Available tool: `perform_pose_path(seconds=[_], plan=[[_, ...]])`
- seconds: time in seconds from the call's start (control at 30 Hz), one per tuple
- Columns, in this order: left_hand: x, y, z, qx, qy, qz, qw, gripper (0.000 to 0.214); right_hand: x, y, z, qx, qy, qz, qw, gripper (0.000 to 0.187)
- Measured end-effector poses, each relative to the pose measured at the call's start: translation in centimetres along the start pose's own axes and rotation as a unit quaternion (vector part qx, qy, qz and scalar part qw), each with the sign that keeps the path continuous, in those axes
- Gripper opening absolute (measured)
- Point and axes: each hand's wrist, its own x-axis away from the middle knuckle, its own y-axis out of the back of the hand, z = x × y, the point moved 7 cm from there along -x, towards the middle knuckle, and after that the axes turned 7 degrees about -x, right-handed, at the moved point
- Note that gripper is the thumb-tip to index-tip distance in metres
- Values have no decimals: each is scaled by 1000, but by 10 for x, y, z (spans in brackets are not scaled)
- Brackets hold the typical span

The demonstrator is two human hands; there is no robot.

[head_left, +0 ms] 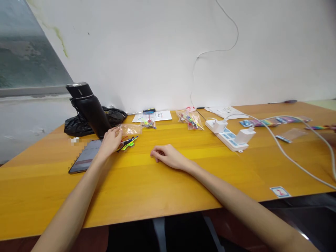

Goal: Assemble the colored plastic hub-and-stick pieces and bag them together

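Observation:
My left hand is beside the tablet, its bent fingers closed at the left edge of a clear plastic bag. Just below that bag lies a small pile of colourful plastic pieces, green, blue and dark, partly hidden by the hand. My right hand rests on the tabletop with its fingers curled in, and nothing shows in it.
A black bottle stands behind the tablet, beside a black plastic bag. Farther back are a screwdriver and a bag of colourful parts. On the right, a power strip with white chargers trails a white cable.

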Motion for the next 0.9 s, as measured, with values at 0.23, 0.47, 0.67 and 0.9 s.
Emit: perform_pose_path(seconds=[0.23,0.47,0.67,0.9], plan=[[12,27,-15,-17,-10,-124,992,55,0,0,0,2,0,0,1000,25],[30,61,-55,32,-92,-231,968,53,-1,6,-1,-10,11,-53,998,25],[56,50,-107,104,-205,-158,960,51,0,38,2,-55,38,-229,971,22],[63,32,-113,249,-201,-110,941,49,-2,53,-45,-287,-90,-329,895,25]])
